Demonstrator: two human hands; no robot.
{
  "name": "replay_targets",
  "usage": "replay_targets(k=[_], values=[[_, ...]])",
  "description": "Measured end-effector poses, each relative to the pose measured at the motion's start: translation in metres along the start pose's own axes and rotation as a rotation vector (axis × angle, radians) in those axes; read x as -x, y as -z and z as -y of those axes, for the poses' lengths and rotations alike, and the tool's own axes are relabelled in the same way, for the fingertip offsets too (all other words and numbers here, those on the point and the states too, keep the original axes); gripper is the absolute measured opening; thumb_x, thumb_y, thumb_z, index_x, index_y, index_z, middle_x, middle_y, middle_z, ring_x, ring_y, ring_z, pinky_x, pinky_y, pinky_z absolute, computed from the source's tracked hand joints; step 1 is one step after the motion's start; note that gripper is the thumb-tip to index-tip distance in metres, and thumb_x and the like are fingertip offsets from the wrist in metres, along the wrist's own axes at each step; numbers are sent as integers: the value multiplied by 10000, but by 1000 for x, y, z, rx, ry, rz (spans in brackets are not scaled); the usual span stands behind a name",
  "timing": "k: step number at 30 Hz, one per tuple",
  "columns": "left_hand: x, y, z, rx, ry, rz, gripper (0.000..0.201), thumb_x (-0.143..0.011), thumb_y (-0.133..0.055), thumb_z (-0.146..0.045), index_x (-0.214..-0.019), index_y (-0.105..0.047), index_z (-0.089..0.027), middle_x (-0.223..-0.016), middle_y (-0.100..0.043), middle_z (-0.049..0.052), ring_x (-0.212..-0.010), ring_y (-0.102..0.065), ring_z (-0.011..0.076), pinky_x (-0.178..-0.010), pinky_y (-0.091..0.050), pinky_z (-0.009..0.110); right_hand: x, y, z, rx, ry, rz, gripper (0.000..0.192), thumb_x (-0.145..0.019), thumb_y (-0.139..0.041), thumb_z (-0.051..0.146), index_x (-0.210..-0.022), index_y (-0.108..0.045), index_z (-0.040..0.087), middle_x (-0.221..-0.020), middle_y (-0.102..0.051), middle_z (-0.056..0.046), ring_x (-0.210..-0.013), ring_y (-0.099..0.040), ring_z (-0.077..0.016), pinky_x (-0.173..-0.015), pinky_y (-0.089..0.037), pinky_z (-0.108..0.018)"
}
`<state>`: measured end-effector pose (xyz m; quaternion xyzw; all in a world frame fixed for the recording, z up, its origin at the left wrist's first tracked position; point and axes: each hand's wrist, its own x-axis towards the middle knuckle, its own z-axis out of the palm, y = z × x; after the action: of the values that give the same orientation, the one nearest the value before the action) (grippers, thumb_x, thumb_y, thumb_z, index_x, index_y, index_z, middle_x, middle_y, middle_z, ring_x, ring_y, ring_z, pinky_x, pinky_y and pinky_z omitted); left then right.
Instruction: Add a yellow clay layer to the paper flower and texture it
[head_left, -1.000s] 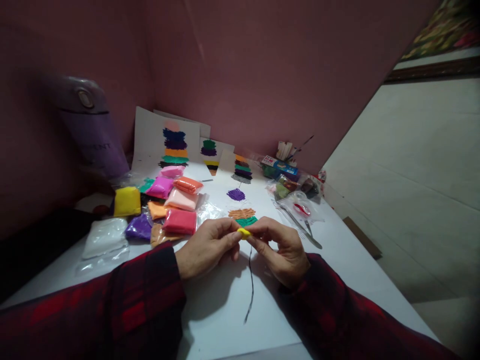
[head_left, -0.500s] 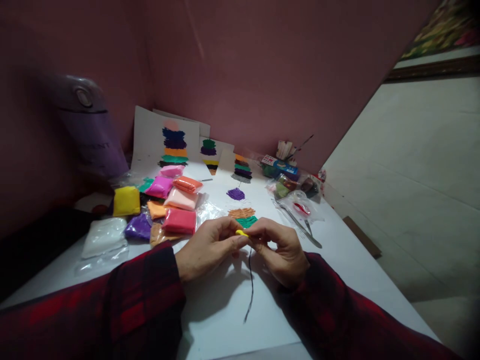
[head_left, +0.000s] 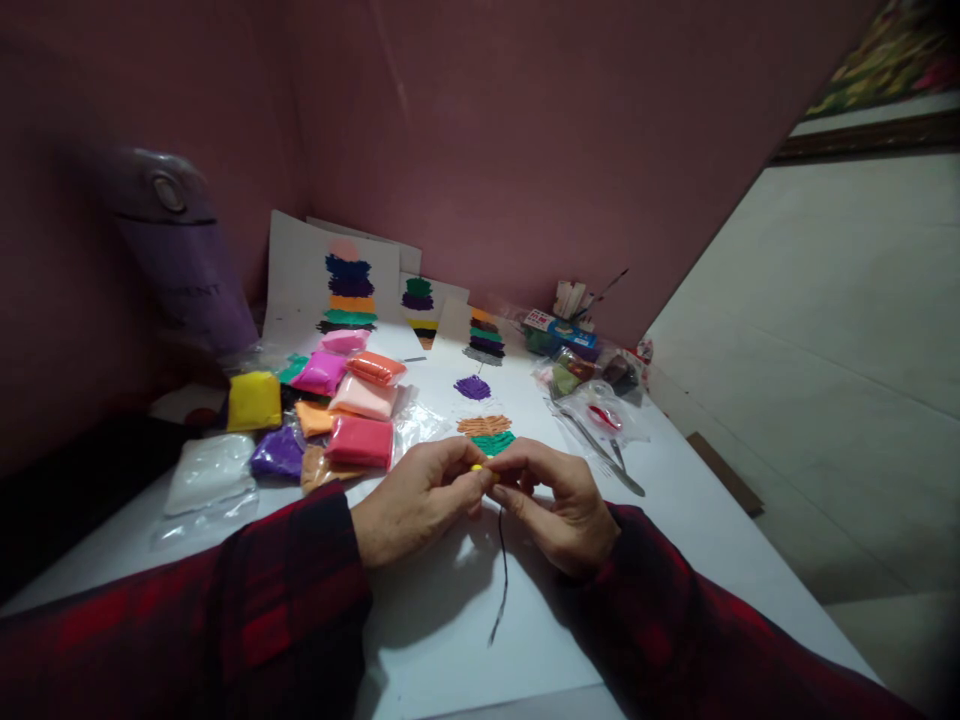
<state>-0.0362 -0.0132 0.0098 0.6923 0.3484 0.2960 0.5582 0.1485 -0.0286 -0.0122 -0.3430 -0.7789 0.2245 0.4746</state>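
Observation:
My left hand (head_left: 424, 500) and my right hand (head_left: 559, 505) meet over the white paper, both closed in a pinch. Between their fingertips sits a small piece of yellow clay (head_left: 478, 467), mostly covered by the fingers. A thin dark strand (head_left: 504, 570) lies below the fingertips and runs down the paper; its upper end is hidden at my right fingers. Just beyond the hands, the paper bears textured bands of orange-brown clay (head_left: 484, 427) and green clay (head_left: 491, 443), with a purple clay patch (head_left: 472, 387) farther up.
Several bags of coloured clay, one yellow (head_left: 255, 402) and one red (head_left: 361, 442), lie at the left. A purple bottle (head_left: 184, 290) stands behind them. Metal modelling tools (head_left: 600, 450) and a plastic bag (head_left: 600, 412) lie at the right. Sheets with coloured bands (head_left: 300, 280) lean against the wall.
My fingertips have shifted slightly around the yellow clay, and less of it shows now. The strand and the things on the table have stayed in place.

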Motion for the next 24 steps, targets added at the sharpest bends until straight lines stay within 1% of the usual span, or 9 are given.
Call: replay_targets(k=[5, 8, 11, 17, 24], values=[[0, 1, 1, 3, -13, 3, 254, -878, -525, -412, -859, -551, -159, -658, -538, -22, -535, -413, 99, -491, -288, 226, 0, 0, 0, 22, 6, 2, 80, -858, -620, 141, -913, -643, 195, -735, -611, -13, -583, -518, -131, -512, -409, -263], [-1, 1, 1, 8, -22, 1, 252, -887, -518, -401, -910, -551, -152, -659, -530, -23, -539, -419, 101, -486, -296, 222, 0, 0, 1, 26, -8, 17, 66, -869, -611, 149, -909, -647, 188, -730, -625, -21, -599, -534, -139, -524, -409, -270], [-1, 1, 1, 9, -17, 5, 263, -895, -511, -401, -958, -546, -148, -650, -521, -24, -517, -400, 98, -459, -278, 216, -1, 0, 2, 29, -23, 39, 58, -880, -603, 167, -903, -654, 183, -728, -641, -27, -610, -547, -145, -533, -411, -275], [0, 1, 1, 8, 5, 18, 236, -896, -515, -392, -948, -544, -164, -632, -523, -29, -496, -388, 92, -447, -261, 206, -2, 0, 4, 44, -33, 64, 67, -891, -597, 181, -915, -660, 184, -741, -679, -37, -633, -569, -154, -546, -422, -277], [-1, 2, 3, -2, 6, 31, 346, -904, -513, -495, -971, -551, -158, -644, -525, -30, -508, -405, 93, -449, -277, 206, -1, 0, 2, 69, -11, 35, 85, -882, -589, 153, -902, -664, 188, -745, -641, -24, -615, -547, -140, -549, -430, -272]])
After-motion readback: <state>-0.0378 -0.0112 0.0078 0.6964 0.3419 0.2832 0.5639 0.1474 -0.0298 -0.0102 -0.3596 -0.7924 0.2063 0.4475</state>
